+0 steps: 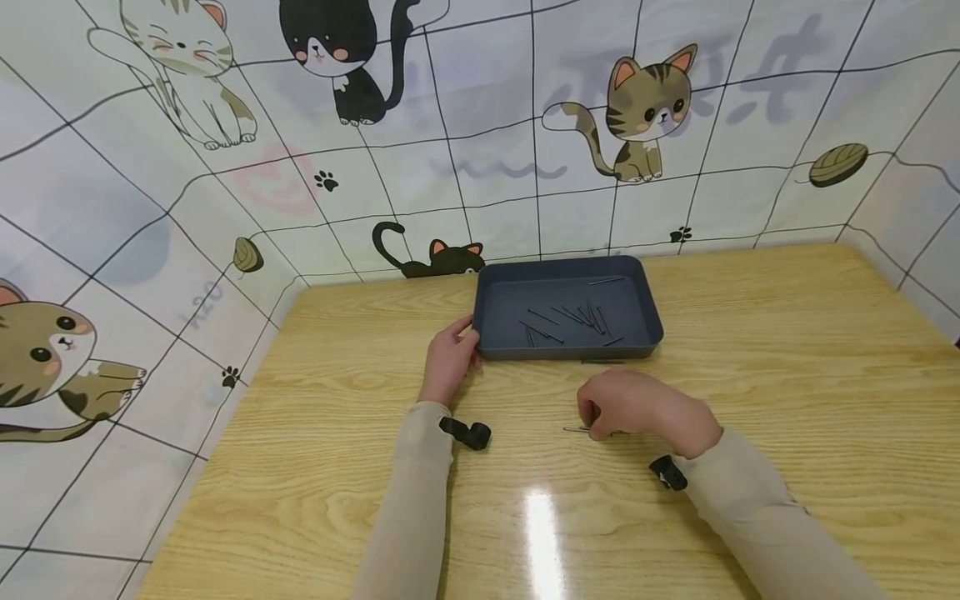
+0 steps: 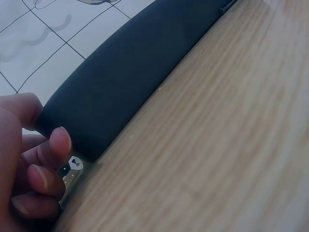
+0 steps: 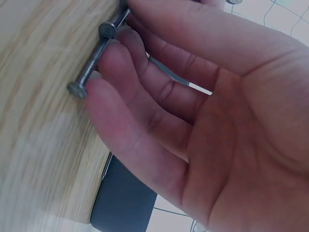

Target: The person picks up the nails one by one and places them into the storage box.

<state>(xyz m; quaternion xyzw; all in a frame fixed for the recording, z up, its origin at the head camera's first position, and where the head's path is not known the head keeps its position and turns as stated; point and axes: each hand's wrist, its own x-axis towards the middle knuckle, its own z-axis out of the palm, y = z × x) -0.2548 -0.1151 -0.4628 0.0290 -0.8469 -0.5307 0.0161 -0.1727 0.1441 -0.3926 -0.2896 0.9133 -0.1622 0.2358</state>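
Note:
My left hand [image 1: 448, 364] holds the left side of a dark grey tray [image 1: 555, 353] near its front corner. In the left wrist view its fingers [image 2: 60, 144] curl at the tray's corner. In front of the tray, my right hand [image 1: 637, 407] reaches down to the tabletop with bent fingers. It pinches metal nails [image 3: 91, 67] lying close to the wood; two flat heads show in the right wrist view, and the fingers hide the far ends. Several dark nails [image 1: 591, 317] lie scattered inside the tray.
One more nail [image 1: 602, 362] lies on the wooden table [image 1: 337, 467] along the tray's front edge. Behind the tray stands a wall covering [image 1: 502, 183] printed with cats and grid lines, which also runs along the left side.

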